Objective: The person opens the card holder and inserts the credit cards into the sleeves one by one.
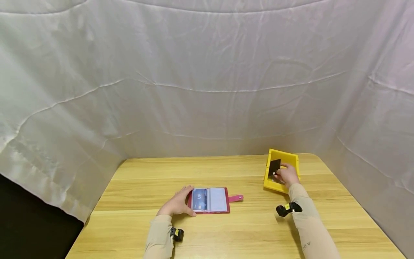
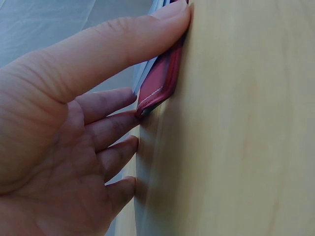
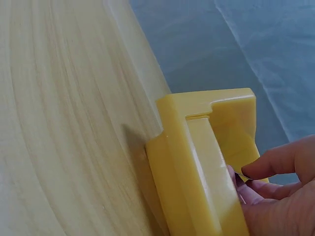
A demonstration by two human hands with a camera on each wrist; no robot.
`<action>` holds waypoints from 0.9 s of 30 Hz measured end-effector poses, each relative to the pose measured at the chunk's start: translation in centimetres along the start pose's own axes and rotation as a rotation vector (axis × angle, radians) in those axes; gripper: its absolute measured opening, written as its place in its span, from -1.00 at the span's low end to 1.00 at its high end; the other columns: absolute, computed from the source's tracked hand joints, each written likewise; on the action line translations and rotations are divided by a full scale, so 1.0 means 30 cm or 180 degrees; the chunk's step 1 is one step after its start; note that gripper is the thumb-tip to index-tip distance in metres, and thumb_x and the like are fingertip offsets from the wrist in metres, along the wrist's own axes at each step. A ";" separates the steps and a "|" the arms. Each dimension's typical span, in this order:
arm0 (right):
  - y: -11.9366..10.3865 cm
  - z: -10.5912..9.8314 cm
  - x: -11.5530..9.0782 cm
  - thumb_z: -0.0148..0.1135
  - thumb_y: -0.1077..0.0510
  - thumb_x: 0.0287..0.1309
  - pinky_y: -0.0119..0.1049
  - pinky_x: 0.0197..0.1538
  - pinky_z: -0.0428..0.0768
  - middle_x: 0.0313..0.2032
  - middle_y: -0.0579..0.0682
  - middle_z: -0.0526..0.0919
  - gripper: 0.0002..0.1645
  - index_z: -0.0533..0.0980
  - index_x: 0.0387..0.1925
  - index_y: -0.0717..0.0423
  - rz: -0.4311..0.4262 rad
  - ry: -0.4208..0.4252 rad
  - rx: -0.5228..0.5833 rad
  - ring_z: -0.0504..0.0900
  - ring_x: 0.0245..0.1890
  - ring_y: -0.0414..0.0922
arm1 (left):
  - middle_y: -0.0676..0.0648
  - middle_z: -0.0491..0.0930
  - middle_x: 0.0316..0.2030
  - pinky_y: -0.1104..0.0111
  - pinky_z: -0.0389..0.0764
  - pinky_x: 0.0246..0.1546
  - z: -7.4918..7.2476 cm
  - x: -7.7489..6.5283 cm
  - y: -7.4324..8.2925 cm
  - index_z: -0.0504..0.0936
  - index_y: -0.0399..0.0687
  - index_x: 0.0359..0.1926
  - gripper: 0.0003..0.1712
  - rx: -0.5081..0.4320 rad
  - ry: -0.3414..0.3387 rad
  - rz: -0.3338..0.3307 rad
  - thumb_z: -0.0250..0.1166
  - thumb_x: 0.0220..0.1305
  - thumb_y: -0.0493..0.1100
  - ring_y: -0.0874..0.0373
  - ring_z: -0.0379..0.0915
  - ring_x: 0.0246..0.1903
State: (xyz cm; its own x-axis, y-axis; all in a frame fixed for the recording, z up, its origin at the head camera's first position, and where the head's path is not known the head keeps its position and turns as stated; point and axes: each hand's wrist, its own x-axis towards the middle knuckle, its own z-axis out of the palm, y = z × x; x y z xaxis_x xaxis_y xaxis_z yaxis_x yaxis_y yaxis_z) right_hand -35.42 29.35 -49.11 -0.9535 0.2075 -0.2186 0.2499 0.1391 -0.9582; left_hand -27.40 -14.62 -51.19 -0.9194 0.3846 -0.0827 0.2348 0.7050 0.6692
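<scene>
A red card holder lies spread open on the table, a blue card in its left sleeve and a pale clear sleeve on its right side. My left hand rests at its left edge, fingers extended. In the left wrist view the thumb lies along the holder's near edge, while fingertips touch its corner. Inside the yellow bin, my right hand pinches a black card between thumb and fingers. Only the card's thin edge shows in the right wrist view, behind the bin wall.
The holder's pink strap with its snap points right, toward the bin. Under everything is a wooden table. Grey-white curtains hang behind the table and along both sides.
</scene>
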 end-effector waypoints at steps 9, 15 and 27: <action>-0.037 -0.009 -0.030 -0.17 0.35 0.12 -0.25 -0.18 0.63 0.08 0.33 0.28 -0.28 -0.07 0.34 0.28 -0.0230 0.0027 -0.0160 0.56 -0.45 -0.21 | -0.25 0.03 0.34 -0.10 -0.13 0.32 -0.002 -0.002 -0.012 0.10 -0.20 0.32 0.19 -0.0005 0.0011 0.0012 0.53 -0.40 -0.09 -0.21 -0.20 0.35; -0.057 -0.017 -0.056 -0.14 0.36 0.13 -0.25 -0.14 0.63 0.09 0.34 0.30 -0.29 -0.04 0.33 0.29 -0.0311 0.0065 -0.0103 0.58 -0.44 -0.24 | -0.25 0.03 0.34 -0.10 -0.13 0.32 -0.002 0.000 -0.012 0.11 -0.20 0.32 0.19 0.0014 0.0017 0.0031 0.53 -0.39 -0.08 -0.21 -0.20 0.35; -0.066 -0.027 -0.124 -0.14 0.41 0.13 -0.47 -0.20 0.61 0.05 0.31 0.29 -0.27 -0.08 0.33 0.31 -0.0337 0.0007 0.0311 0.52 -0.37 -0.31 | -0.26 0.04 0.34 -0.11 -0.12 0.31 -0.002 0.005 -0.012 0.11 -0.20 0.31 0.19 0.0007 0.0021 0.0039 0.53 -0.40 -0.08 -0.22 -0.18 0.35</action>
State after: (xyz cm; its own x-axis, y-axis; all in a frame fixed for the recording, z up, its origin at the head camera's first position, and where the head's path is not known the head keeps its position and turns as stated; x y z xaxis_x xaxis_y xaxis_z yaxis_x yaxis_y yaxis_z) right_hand -32.24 29.09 -46.23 -0.9733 0.1988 -0.1149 0.1302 0.0655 -0.9893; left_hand -27.64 -14.86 -51.40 -0.9185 0.3893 -0.0697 0.2467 0.7016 0.6685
